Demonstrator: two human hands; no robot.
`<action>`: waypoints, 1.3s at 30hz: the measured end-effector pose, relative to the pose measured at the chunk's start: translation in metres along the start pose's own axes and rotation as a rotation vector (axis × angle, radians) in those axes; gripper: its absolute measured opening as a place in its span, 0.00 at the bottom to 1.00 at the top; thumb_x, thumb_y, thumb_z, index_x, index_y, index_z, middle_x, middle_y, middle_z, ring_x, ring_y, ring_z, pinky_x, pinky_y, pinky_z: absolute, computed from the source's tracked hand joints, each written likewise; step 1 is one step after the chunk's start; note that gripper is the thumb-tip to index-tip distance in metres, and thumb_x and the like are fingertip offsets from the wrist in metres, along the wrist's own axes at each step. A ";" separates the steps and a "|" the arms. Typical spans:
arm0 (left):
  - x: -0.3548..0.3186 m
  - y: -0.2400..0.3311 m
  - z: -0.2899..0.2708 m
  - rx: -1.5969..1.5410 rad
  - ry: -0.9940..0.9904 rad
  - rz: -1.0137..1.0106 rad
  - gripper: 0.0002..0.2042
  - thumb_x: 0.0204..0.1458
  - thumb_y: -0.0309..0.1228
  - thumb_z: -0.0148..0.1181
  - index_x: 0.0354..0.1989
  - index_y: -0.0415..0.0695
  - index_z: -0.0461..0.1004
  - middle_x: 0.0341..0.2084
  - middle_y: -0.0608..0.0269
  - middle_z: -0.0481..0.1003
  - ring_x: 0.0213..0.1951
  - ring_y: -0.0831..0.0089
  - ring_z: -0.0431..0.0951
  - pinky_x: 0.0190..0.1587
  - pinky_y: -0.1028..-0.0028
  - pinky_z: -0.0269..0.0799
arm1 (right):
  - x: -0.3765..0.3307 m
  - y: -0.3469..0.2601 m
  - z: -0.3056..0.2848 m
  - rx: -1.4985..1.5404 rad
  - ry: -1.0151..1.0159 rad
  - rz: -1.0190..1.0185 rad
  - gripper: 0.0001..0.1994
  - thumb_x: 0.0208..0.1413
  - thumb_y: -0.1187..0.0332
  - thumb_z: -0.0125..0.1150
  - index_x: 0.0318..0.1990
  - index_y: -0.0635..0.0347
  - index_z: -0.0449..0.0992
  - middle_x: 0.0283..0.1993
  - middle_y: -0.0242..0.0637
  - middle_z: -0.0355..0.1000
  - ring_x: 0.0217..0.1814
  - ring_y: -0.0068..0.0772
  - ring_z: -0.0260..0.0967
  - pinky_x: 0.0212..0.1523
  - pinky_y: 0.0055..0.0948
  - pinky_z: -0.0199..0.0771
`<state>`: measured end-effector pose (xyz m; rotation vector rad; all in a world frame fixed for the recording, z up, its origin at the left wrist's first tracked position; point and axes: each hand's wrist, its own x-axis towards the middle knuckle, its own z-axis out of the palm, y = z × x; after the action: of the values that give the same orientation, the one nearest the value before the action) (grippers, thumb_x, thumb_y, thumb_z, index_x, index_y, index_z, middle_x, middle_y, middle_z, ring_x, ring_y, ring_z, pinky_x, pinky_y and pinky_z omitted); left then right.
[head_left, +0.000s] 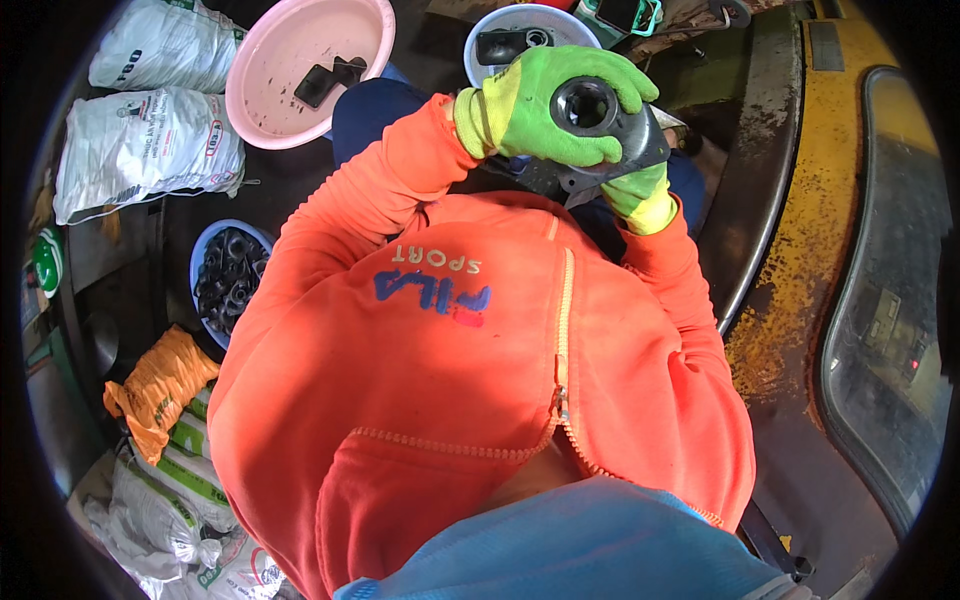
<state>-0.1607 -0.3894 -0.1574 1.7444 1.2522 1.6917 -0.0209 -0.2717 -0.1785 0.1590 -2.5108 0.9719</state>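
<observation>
My left hand [530,112], in a green glove with a yellow-green cuff, is wrapped round a black plastic part [643,142]. The part has a round, collar-like opening that shows between the spread thumb and fingers, and a flat flange with corners. From below, my right hand [640,192], gloved the same way, is closed against the part's underside; most of its fingers are hidden behind it. Just beyond my hands stands a light blue basin [478,22] with a black part [502,46] of similar look inside.
A pink basin [240,92] holds dark flat pieces [316,86]. At the left, a blue tub [197,270] is full of black parts. White sacks [150,150] and an orange bag [165,385] lie along the left. A rusty yellow machine panel [790,310] rises close on my right.
</observation>
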 end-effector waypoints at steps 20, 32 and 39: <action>0.018 -0.008 -0.023 0.095 -0.075 -0.046 0.30 0.34 0.31 0.71 0.52 0.43 0.73 0.58 0.56 0.69 0.59 0.62 0.68 0.60 0.63 0.65 | 0.008 0.008 0.013 0.243 0.290 0.078 0.23 0.48 0.64 0.68 0.53 0.56 0.72 0.51 0.36 0.72 0.52 0.36 0.72 0.49 0.31 0.72; 0.003 -0.004 0.013 0.030 0.178 0.078 0.19 0.37 0.26 0.72 0.40 0.42 0.75 0.45 0.55 0.77 0.47 0.63 0.77 0.50 0.68 0.73 | -0.005 0.011 0.024 0.838 0.182 0.182 0.26 0.59 0.63 0.54 0.64 0.57 0.59 0.61 0.39 0.61 0.65 0.31 0.58 0.64 0.30 0.60; 0.006 0.003 -0.001 -0.108 -0.155 0.077 0.18 0.40 0.28 0.71 0.41 0.42 0.74 0.46 0.53 0.77 0.50 0.56 0.75 0.54 0.60 0.70 | -0.007 0.006 -0.006 -0.168 -0.070 -0.159 0.29 0.43 0.60 0.68 0.55 0.56 0.70 0.51 0.37 0.70 0.53 0.38 0.69 0.51 0.34 0.71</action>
<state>-0.1618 -0.3864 -0.1516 1.8405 1.0198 1.5995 -0.0136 -0.2639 -0.1810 0.3397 -2.5834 0.7003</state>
